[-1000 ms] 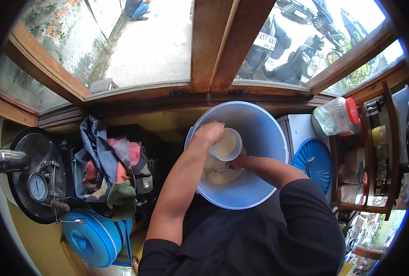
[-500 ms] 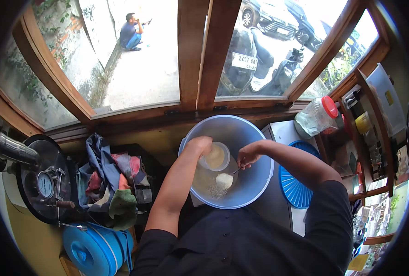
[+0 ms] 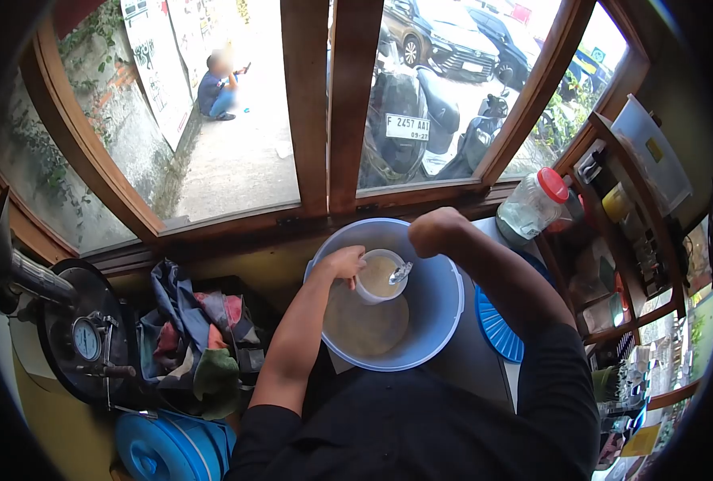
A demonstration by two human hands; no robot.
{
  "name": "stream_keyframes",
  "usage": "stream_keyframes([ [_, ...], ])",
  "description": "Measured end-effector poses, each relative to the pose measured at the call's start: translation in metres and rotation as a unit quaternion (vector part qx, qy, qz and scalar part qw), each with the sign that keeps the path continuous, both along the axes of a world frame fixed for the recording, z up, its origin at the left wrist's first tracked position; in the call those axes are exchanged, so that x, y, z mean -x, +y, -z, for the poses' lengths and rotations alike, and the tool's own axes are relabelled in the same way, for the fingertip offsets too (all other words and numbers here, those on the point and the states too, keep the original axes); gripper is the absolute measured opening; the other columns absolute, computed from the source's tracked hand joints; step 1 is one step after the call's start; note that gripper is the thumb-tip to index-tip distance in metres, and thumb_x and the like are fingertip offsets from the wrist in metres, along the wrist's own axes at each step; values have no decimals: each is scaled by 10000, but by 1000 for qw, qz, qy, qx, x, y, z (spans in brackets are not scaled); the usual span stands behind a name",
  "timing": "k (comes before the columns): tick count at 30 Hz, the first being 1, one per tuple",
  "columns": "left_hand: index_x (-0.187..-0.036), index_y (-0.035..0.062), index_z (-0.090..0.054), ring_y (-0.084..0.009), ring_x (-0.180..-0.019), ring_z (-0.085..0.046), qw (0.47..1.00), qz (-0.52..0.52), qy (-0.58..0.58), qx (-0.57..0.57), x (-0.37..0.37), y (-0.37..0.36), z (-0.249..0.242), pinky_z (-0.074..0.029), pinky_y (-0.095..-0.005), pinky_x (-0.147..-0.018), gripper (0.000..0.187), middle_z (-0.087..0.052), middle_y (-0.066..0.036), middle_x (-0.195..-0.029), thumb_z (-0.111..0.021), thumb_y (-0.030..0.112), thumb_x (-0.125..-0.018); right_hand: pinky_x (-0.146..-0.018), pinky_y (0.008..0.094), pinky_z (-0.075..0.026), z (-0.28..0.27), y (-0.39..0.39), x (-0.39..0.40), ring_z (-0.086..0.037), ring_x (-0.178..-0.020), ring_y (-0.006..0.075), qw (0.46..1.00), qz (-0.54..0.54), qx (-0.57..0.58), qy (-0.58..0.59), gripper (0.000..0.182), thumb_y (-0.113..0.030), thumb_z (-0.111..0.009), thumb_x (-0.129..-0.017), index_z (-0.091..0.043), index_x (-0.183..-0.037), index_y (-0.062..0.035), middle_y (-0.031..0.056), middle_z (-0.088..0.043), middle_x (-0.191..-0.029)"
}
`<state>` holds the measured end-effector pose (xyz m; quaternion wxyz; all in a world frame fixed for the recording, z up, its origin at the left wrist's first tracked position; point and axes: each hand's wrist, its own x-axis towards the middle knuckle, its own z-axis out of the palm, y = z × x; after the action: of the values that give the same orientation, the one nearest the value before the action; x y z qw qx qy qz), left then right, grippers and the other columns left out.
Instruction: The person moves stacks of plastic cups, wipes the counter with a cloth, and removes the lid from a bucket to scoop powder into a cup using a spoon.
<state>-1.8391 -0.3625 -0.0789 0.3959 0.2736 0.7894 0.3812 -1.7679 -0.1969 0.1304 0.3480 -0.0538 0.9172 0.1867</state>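
Head view: a blue tub (image 3: 441,321) is seen from above, set on the counter (image 3: 485,353) below a wooden window frame (image 3: 328,120). A pale powder layer (image 3: 364,325) covers the tub's floor

A small white cup (image 3: 379,276) is held inside the tub, above the powder, near the tub's far left wall. The left hand (image 3: 342,262) is clamped on the cup's left rim, fingers curled over the edge. The cup is seen part-filled with the same pale stuff

The right hand (image 3: 435,231) is raised over the tub's far rim, closed into a fist; a spoon (image 3: 400,272) is gripped in it, the bowl of the spoon lying at the cup's right rim. The handle is mostly hidden by the hand. Whether the spoon carries anything cannot be told

Right of the tub, a blue ribbed lid (image 3: 497,333) is partly covered by the right forearm. A clear jar (image 3: 533,207) with a red cap is noted beyond it, near the window sill. A wooden rack (image 3: 625,232) with small containers is seen at far right

Left of the tub, a heap of cloths (image 3: 196,337) is piled up. Further left, a black vessel with a pressure gauge (image 3: 86,339) is noted, and a blue lidded bucket (image 3: 172,449) below it

Outside the glass, a parked scooter (image 3: 408,112) and a crouching person (image 3: 216,88) are visible
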Motion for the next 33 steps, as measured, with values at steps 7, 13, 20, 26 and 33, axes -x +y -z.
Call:
stream_keyframes([
  [7,-925,17,-447,-197,-519,-656,996,-61,11,-66,-29,-6,-65,-523,-346,-462,98,-618,-147,-770,-473,110,-914,-849,416,-496,20,91,-74,-651,-994,356,944,111,300,84,538,-537,-635,-900,-625,-1056,-22,219,-678,-1020],
  [13,-932,13,-467,-202,-511,-651,989,-124,40,-71,-68,-13,-93,-525,-342,-480,107,-616,-121,-702,-486,117,-916,-906,438,-479,87,57,-96,-647,-1001,408,829,226,455,234,516,-469,-655,-894,-589,-1105,-3,260,-672,-1025],
  [20,-980,-7,-484,-231,-522,-669,988,-149,18,-38,-85,-22,-76,-526,-364,-515,136,-645,-166,-751,-476,108,-907,-801,482,-483,142,36,-95,-630,-894,446,779,244,489,306,234,-180,-551,-876,-633,-898,38,275,-648,-880],
  [26,-1049,-35,-495,-250,-545,-687,988,-149,7,-27,-63,-21,-76,-542,-376,-546,203,-659,-192,-800,-473,104,-903,-730,458,-504,143,38,-74,-650,-796,436,749,245,524,324,225,-162,-543,-888,-637,-908,42,261,-653,-822],
  [33,-1042,-19,-486,-247,-551,-689,986,-161,36,-14,-75,-20,-85,-541,-381,-548,181,-667,-178,-818,-473,107,-913,-814,523,-469,142,36,-75,-608,-894,471,750,227,518,342,223,-171,-543,-866,-629,-883,34,279,-644,-873],
])
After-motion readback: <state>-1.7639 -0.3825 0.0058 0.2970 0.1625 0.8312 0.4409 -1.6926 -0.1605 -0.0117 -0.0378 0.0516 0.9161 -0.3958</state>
